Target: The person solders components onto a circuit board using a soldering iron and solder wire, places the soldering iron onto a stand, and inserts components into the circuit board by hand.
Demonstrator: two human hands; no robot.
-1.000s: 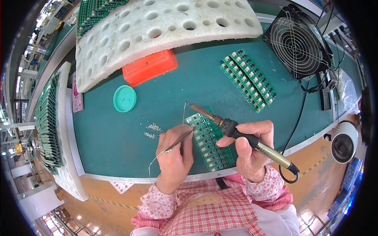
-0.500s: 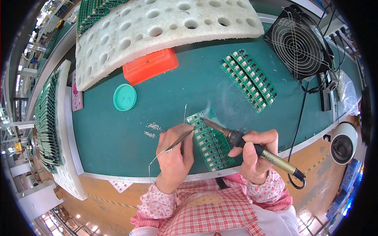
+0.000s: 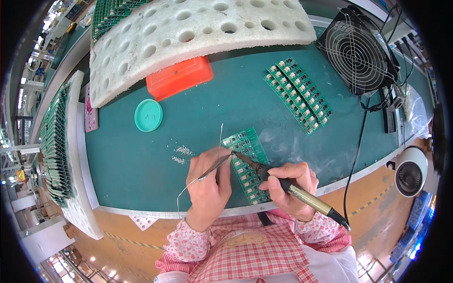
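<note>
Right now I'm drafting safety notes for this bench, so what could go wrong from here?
The tip of the soldering iron is close to the left hand, so a slip might burn it. The tip is also at the circuit board, beside the tweezers; lingering could overheat the board. The black cord crosses the table edge and might snag, jerking the right hand.

The white perforated foam block, cut off above, hides the far part of the red plastic box. The right hand covers part of the long green circuit board. The pale scattered crumbs are too small to identify.
</note>
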